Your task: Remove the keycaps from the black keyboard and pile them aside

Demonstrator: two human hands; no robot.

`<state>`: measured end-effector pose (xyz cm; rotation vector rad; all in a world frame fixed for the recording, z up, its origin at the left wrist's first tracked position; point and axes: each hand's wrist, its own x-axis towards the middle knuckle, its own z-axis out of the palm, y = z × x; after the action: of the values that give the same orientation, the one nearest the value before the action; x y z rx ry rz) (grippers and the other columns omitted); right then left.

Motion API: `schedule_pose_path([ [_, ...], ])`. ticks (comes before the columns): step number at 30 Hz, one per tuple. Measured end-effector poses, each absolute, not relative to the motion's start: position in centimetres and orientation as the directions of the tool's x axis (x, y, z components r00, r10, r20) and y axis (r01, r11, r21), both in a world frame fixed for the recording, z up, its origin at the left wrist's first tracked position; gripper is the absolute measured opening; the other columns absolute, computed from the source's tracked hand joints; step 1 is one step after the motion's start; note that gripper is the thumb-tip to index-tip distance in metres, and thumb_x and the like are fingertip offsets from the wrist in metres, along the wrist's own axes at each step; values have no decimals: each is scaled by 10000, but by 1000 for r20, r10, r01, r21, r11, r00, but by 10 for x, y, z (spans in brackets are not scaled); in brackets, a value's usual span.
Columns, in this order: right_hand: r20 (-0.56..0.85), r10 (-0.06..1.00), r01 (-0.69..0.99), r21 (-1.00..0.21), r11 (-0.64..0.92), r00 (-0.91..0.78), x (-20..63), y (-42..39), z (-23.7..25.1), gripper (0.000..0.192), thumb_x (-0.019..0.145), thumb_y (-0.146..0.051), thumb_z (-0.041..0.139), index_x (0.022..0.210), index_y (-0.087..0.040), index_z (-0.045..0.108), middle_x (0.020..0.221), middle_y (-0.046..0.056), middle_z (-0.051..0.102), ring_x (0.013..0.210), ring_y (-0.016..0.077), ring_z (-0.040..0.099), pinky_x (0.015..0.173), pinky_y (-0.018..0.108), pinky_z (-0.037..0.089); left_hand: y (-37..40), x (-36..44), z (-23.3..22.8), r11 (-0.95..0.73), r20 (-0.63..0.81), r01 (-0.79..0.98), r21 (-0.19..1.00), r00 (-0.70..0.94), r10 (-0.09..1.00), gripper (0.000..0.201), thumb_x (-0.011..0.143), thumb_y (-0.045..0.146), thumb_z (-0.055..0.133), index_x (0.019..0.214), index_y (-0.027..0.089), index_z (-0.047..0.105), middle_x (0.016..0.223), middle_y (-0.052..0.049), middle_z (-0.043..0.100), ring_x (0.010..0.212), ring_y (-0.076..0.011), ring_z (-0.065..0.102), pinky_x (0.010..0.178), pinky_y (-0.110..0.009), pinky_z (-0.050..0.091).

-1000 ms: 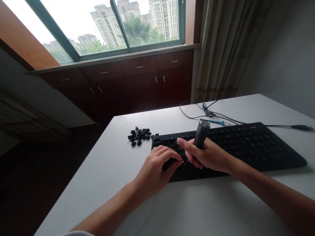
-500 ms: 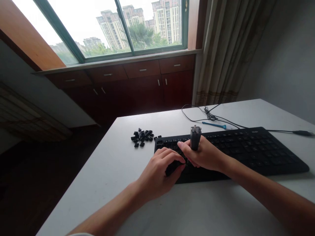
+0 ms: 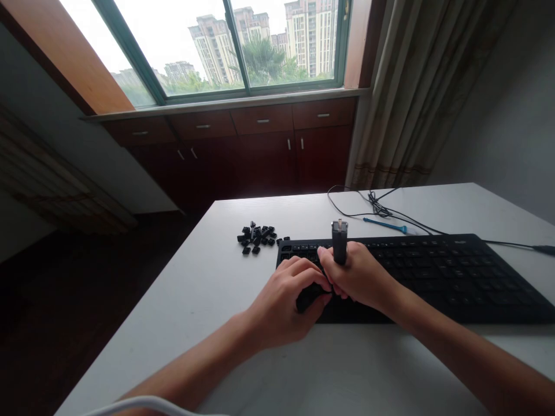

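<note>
A black keyboard [image 3: 437,283] lies on the white table, its left part under both hands. My right hand [image 3: 358,271] is wrapped around an upright keycap puller [image 3: 340,242], with a dark body and metal prongs at its top; its lower end is hidden behind the fingers. Close beside it, my left hand [image 3: 288,300] curves over the keyboard's left part, thumb and index finger nearly together at the puller's lower end. What is between those fingertips is too small and dark to make out. A heap of loose black keycaps [image 3: 258,236] lies left of the keyboard.
Behind the keyboard lies a blue brush-like tool [image 3: 385,225] beside a bundled black cable [image 3: 377,202]. A cable connector [image 3: 544,249] rests at the right. A white cord [image 3: 143,401] crosses near my left forearm. The table's left edge drops to a dark floor.
The view has shifted slightly, moving the room rightward in the picture. The puller now stands a little more upright, and both hands stay at the same part of the keyboard.
</note>
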<state>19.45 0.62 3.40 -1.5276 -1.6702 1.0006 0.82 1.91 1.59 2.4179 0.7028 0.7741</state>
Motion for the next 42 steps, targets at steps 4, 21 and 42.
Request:
schedule_pose_path([
  [4,-149,988,354,-927,-126,-40,197,0,28,478,948,-427,492,540,-184,548,437,4,555,332,113,518,271,176,377,18,8,21,-755,357,312,577,734,577,213,844,170,617,1049,227,626,1063,-60,683,951,-228,614,903,-420,497],
  [21,-264,960,333,-917,-219,-96,191,-11,29,547,963,-443,448,482,-187,491,370,-5,507,272,80,424,252,146,278,7,28,19,-860,320,397,319,809,492,628,920,265,521,1488,73,333,1489,-192,445,1458,-348,311,1252,-531,218],
  [42,220,975,334,-918,215,-24,184,-18,19,633,927,-660,487,535,-186,636,504,62,636,525,179,614,573,237,505,30,45,-17,-842,165,449,299,845,509,600,959,287,487,1522,192,301,1627,-103,315,1550,-251,147,1272,-451,180],
])
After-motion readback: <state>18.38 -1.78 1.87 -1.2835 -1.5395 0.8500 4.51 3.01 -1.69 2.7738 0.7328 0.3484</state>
